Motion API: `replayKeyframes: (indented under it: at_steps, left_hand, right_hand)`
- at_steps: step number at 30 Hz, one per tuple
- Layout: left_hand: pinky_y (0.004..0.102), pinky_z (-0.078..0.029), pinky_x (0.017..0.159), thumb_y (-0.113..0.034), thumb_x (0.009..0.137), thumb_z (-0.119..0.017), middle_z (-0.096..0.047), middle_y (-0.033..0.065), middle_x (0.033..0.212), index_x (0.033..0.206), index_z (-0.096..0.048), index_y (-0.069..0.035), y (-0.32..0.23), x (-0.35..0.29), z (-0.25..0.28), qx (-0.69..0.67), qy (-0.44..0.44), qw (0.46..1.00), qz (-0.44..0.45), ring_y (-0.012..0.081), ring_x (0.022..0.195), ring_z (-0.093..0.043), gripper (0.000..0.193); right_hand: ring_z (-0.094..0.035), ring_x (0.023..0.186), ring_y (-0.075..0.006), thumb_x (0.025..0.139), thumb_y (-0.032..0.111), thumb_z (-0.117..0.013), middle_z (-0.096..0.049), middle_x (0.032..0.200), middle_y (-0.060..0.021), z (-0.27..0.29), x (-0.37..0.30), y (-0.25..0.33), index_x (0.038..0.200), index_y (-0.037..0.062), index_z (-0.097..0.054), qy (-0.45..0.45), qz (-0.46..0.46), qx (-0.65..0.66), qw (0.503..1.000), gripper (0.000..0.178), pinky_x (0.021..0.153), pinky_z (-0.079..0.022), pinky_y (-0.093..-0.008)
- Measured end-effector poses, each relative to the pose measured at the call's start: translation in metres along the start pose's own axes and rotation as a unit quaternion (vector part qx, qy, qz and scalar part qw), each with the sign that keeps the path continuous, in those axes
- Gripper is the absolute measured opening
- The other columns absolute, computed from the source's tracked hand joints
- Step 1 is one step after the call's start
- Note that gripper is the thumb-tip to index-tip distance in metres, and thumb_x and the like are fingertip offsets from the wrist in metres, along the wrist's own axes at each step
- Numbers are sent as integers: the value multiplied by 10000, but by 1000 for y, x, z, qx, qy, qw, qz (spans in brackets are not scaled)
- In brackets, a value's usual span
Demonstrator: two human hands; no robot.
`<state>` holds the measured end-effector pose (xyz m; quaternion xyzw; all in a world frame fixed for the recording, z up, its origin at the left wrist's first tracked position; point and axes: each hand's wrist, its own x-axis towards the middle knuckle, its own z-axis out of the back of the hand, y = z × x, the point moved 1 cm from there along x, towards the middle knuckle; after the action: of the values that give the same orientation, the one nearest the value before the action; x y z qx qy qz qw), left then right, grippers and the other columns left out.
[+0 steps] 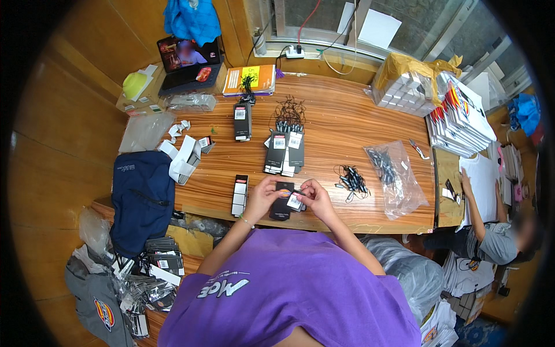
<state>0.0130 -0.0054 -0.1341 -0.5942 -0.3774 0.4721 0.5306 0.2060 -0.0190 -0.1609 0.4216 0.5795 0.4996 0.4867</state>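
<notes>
Just below the centre of the frame, a black tag [281,210] lies between the two hands, its long axis running up and down the frame. The left hand [261,198] pinches its upper left edge; the right hand [317,200] pinches a white-labelled tag [295,201] overlapping its right side. Dark cords [354,181] lie farther right, nearer the right hand.

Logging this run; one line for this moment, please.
left grip: black hang tag; right grip: white-labelled tag; nearby right: black strings
</notes>
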Motion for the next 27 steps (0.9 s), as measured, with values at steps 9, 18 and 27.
replayKeyframes:
  at_steps: [9, 18, 27]
  left_hand:
    - [201, -486, 691, 20, 808, -607, -648, 89, 852, 1087, -511, 4, -8, -9, -20, -73, -12, 997, 20, 101, 794, -611, 296]
    - [209, -475, 746, -10, 866, -525, -624, 89, 944, 1124, -501, 7, 3, -5, -32, -82, 94, 991, 38, 106, 887, -591, 260]
    - [206, -455, 741, -48, 893, -490, -617, 50, 915, 1069, -537, 28, 3, -9, -44, -20, 213, 976, 51, 80, 850, -579, 197]
  right_hand:
    - [-475, 579, -84, 785, 88, -663, -522, 647, -13, 16, -17, 10, 978, 23, -506, -34, 21, -140, 989, 257, 513, -390, -240]
    - [-534, 621, -283, 787, 93, -608, -551, 676, -109, 88, -53, -4, 821, 39, -529, -250, 2, -461, 852, 102, 592, -447, -368]
    - [-536, 597, -234, 781, 39, -588, -527, 646, -86, 119, -45, -32, 969, 43, -523, -280, -38, -314, 906, 199, 565, -448, -337]
